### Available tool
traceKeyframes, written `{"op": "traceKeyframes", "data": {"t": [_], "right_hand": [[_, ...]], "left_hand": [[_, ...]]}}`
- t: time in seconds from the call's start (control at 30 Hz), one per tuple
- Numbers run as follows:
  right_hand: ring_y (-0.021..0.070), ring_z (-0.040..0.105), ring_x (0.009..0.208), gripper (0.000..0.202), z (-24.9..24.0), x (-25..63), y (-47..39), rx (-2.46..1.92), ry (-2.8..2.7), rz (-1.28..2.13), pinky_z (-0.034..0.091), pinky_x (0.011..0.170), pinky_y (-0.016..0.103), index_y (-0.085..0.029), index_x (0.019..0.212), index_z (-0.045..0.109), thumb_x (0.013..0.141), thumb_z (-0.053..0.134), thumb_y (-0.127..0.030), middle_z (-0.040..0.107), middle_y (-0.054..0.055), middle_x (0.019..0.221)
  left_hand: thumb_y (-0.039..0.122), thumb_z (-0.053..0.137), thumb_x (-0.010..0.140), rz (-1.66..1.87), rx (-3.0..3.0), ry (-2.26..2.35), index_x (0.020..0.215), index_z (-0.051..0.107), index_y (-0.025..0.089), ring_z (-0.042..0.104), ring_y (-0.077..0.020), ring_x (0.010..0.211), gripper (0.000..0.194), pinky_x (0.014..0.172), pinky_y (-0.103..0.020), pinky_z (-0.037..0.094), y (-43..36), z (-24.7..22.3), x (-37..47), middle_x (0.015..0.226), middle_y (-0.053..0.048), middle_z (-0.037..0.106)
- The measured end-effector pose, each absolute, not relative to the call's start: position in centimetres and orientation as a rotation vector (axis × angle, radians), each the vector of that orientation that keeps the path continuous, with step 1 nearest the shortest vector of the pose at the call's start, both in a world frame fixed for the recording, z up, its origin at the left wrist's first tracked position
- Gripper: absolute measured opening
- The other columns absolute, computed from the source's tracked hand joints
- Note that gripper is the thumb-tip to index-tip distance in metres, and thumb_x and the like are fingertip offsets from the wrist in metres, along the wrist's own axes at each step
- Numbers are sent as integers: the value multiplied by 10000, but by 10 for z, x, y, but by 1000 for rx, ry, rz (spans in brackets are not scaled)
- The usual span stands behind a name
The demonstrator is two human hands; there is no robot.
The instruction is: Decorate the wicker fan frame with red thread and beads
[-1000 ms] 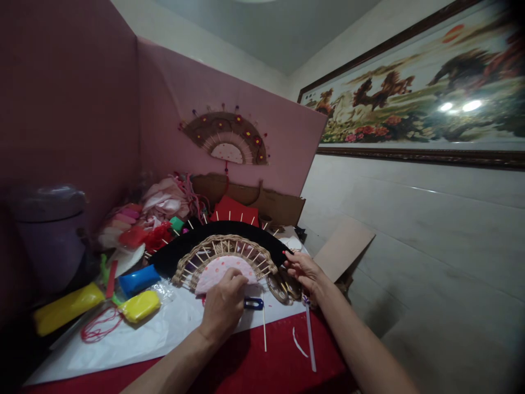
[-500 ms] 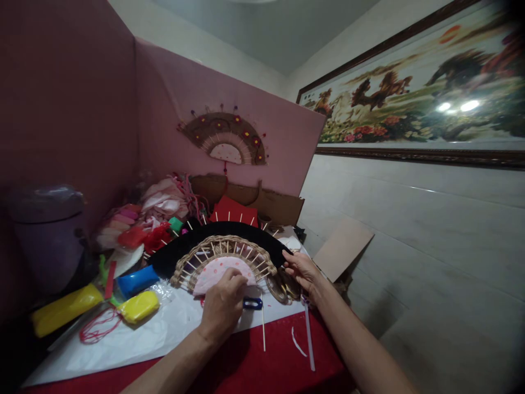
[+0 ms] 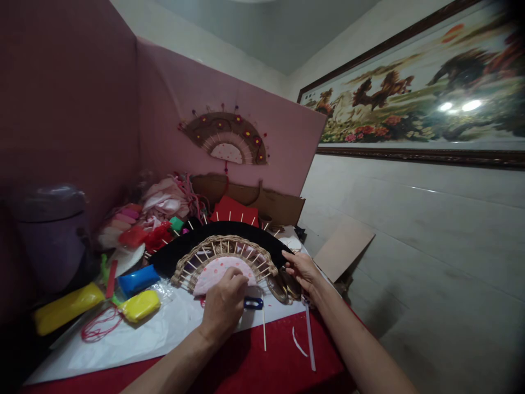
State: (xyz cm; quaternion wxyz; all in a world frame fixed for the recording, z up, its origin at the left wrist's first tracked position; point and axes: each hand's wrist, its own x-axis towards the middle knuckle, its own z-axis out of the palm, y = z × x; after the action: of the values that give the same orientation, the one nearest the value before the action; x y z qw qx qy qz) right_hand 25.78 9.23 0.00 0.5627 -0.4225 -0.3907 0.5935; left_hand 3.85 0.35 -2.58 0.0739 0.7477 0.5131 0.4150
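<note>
A handmade fan stands tilted up in front of me. It has a black outer band [image 3: 241, 230], a braided cord edge [image 3: 182, 265], thin wooden sticks and a pale pink half-round base [image 3: 210, 273] with red dots. My left hand [image 3: 225, 300] is closed on the lower middle of that base, thumb and fingers together. With thumb and fingers my right hand [image 3: 302, 271] pinches the right end of the black band. Scissors [image 3: 279, 287] lie beneath the fan's right side. Close by my left hand is a dark blue plastic piece [image 3: 253, 303].
Yellow clay packs [image 3: 141, 306] and a blue pack [image 3: 138, 280] lie left on white paper [image 3: 123, 347]. A glue stick [image 3: 310, 336] and a wooden stick [image 3: 264, 328] rest on the red cloth [image 3: 229, 366]. Behind, a finished fan [image 3: 225, 123] hangs on a pink board [image 3: 283, 137].
</note>
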Motion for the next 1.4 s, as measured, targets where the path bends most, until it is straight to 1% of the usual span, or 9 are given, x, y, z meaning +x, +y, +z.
{"op": "traceKeyframes", "data": {"t": [0.27, 0.5, 0.67, 0.77, 0.9, 1.0, 1.13, 1.27, 1.4], "right_hand": [[53, 484, 417, 209, 4, 259, 87, -998, -901, 1422, 343, 304, 110, -157, 713, 542, 757, 728, -242, 556, -25, 573], [64, 491, 415, 195, 4, 259, 86, -1010, -911, 1420, 348, 287, 116, -157, 735, 551, 705, 742, -134, 564, -20, 570], [46, 469, 396, 210, 2, 257, 87, -1005, -911, 1418, 330, 286, 97, -146, 701, 536, 690, 738, -88, 544, -30, 541], [40, 473, 402, 192, 2, 257, 86, -988, -907, 1433, 331, 296, 91, -132, 692, 536, 718, 723, -94, 538, -29, 543], [50, 498, 410, 155, 5, 257, 83, -975, -887, 1452, 373, 311, 107, -132, 745, 546, 818, 662, -205, 565, -13, 592], [67, 518, 419, 159, 7, 257, 81, -977, -870, 1462, 417, 331, 129, -150, 773, 532, 872, 597, -255, 581, -6, 607], [85, 543, 436, 118, 5, 254, 80, -987, -863, 1494, 427, 330, 138, -157, 808, 520, 915, 514, -208, 593, 4, 597], [88, 574, 448, 148, 3, 250, 78, -1004, -864, 1536, 429, 341, 136, -146, 815, 514, 941, 438, -156, 602, 17, 604], [100, 604, 451, 166, 3, 248, 77, -1035, -854, 1554, 442, 348, 146, -144, 823, 501, 956, 403, -162, 613, 24, 610]], "left_hand": [[78, 495, 811, 1209, 2225, 1577, 857, 667, 226, 617, -143, 810, 232, 695, -247, 473, 3, -23, 39, 966, -33, 628], [77, 484, 819, 1227, 2223, 1557, 868, 661, 223, 616, -148, 805, 235, 710, -266, 477, 3, -25, 39, 963, -38, 634], [78, 476, 826, 1244, 2248, 1547, 871, 650, 219, 619, -143, 799, 229, 703, -260, 473, 4, -26, 39, 971, -34, 635], [82, 476, 830, 1249, 2257, 1555, 883, 651, 224, 620, -137, 785, 231, 687, -248, 465, 3, -26, 39, 962, -32, 637], [115, 471, 849, 1228, 2259, 1598, 881, 657, 221, 622, -143, 770, 216, 675, -245, 446, 2, -23, 39, 871, -34, 647], [164, 482, 858, 1099, 2277, 1636, 813, 664, 211, 629, -161, 748, 194, 664, -256, 423, 1, -19, 39, 773, -32, 668], [244, 505, 849, 799, 2367, 1700, 741, 660, 202, 643, -209, 738, 194, 625, -286, 385, -4, -12, 34, 758, -50, 707], [153, 450, 830, 537, 2567, 1715, 820, 664, 178, 643, -235, 752, 215, 620, -311, 378, -12, -14, 22, 810, -83, 708], [120, 427, 834, 405, 2739, 1631, 771, 662, 154, 615, -236, 779, 245, 662, -338, 388, -23, -17, 15, 833, -99, 685]]}}
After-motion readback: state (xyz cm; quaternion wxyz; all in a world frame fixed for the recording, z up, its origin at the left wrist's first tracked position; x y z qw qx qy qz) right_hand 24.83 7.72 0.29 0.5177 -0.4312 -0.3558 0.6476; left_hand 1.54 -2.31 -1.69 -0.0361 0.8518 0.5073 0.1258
